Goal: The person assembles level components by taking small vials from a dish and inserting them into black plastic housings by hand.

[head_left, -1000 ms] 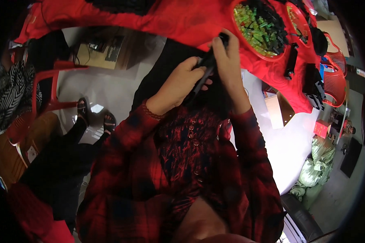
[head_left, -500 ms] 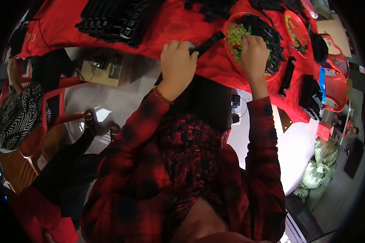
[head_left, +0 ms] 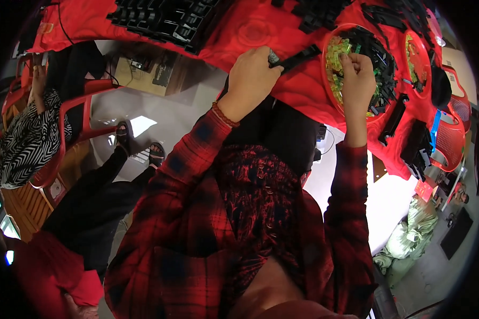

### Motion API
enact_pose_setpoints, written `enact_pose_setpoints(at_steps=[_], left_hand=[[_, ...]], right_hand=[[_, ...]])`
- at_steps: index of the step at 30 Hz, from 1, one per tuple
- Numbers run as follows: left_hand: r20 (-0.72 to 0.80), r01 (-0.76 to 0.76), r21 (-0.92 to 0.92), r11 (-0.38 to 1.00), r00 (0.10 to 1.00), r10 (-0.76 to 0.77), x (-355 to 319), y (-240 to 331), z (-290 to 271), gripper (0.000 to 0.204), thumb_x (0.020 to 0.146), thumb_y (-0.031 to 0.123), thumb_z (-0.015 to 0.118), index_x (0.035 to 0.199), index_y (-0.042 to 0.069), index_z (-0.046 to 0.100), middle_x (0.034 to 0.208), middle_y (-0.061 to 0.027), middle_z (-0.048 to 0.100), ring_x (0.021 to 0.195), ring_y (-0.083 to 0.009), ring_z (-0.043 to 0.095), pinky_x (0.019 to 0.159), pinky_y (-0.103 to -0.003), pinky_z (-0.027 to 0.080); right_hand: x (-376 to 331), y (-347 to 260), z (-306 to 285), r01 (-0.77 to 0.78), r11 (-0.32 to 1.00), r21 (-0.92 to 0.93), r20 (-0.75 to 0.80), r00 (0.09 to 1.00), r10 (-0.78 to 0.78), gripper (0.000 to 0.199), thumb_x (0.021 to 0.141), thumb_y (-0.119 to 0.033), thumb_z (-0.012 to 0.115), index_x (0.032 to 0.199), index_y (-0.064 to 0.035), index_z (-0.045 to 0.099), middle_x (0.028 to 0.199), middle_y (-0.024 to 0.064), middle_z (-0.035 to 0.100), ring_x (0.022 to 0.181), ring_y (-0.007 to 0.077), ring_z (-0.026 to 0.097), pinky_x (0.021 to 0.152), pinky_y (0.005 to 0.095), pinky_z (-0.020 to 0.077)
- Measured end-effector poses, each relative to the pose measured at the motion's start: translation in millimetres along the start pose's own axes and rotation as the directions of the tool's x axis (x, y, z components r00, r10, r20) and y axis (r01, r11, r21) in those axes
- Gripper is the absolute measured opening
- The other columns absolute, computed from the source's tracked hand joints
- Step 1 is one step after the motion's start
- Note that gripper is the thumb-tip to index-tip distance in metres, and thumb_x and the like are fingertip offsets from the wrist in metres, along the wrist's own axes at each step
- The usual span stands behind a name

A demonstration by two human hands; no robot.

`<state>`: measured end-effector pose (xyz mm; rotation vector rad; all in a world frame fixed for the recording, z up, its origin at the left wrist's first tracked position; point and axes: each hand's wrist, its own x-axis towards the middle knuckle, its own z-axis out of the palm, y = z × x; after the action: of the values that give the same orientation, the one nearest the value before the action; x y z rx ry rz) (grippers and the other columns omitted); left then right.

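My left hand (head_left: 252,78) is closed round one end of a long, narrow black plastic bar (head_left: 303,55), whose free end points right toward a red basket (head_left: 325,85). Small yellow-green translucent pieces (head_left: 334,53) fill the basket's left side, and loose black pieces (head_left: 384,50) the rest. Over this basket hovers my right hand (head_left: 358,80), thumb and fingertips drawn together in a pinch. Whatever lies between those fingertips is too small to make out.
Black plastic trays (head_left: 165,21) lie on the red tablecloth (head_left: 253,33) at the far left. A second red basket (head_left: 419,64) and black parts (head_left: 418,143) are at the right. Another person's striped sleeve (head_left: 32,138) shows at left, near a red chair (head_left: 64,119).
The whole view has shifted, so the table and baskets appear farther right. My left hand keeps hold of the black bar. My right hand stays over the basket, its fingers slightly rearranged.
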<state>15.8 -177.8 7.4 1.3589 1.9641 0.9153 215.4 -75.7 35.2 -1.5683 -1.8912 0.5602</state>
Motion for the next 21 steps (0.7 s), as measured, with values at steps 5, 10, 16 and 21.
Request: enact_pose_setpoints(at_steps=[5,10,16,21], left_hand=[[0.050,0.054,0.032,0.998,0.997,-0.056,3,4,-6,0.030,0.079,0.027,0.072,0.087,0.001,0.061,0.088,-0.0171,0.065,0.085,-0.0357,0.063,0.071,-0.045,0.047],[0.088,0.097,0.036,0.995,0.991,-0.099,5,9,-9,0.032,0.079,0.029,0.072,0.090,0.001,0.063,0.092,-0.0184,0.066,0.088,-0.0366,0.064,0.073,-0.045,0.048],[0.090,0.103,0.037,0.994,0.990,-0.106,7,7,-8,0.033,0.078,0.030,0.073,0.090,0.000,0.063,0.092,-0.0191,0.066,0.088,-0.0373,0.064,0.073,-0.045,0.049],[0.082,0.082,0.031,0.996,0.993,-0.084,7,5,-7,0.033,0.078,0.030,0.073,0.090,0.000,0.064,0.090,-0.0194,0.067,0.087,-0.0379,0.064,0.073,-0.046,0.049]], right_hand=[[-16,-29,9,0.101,0.918,0.384,0.129,0.978,-0.162,0.009,0.088,-0.015,0.068,0.093,-0.0064,0.070,0.078,0.0067,0.068,0.073,0.0215,0.064,0.077,0.0338,0.0474],[-22,-28,32,0.413,0.899,0.148,0.131,0.893,-0.432,0.009,0.084,-0.014,0.071,0.093,-0.0142,0.071,0.081,-0.0026,0.067,0.082,0.0144,0.059,0.092,0.0337,0.0280],[-19,-32,38,0.592,0.805,-0.028,0.152,0.799,-0.582,0.006,0.084,-0.017,0.070,0.089,-0.0149,0.067,0.079,-0.0011,0.062,0.082,0.0170,0.058,0.094,0.0374,0.0291],[-16,-30,37,0.631,0.774,-0.049,0.190,0.767,-0.613,0.007,0.084,-0.016,0.069,0.089,-0.0151,0.065,0.079,-0.0011,0.061,0.084,0.0177,0.058,0.095,0.0395,0.0297]])
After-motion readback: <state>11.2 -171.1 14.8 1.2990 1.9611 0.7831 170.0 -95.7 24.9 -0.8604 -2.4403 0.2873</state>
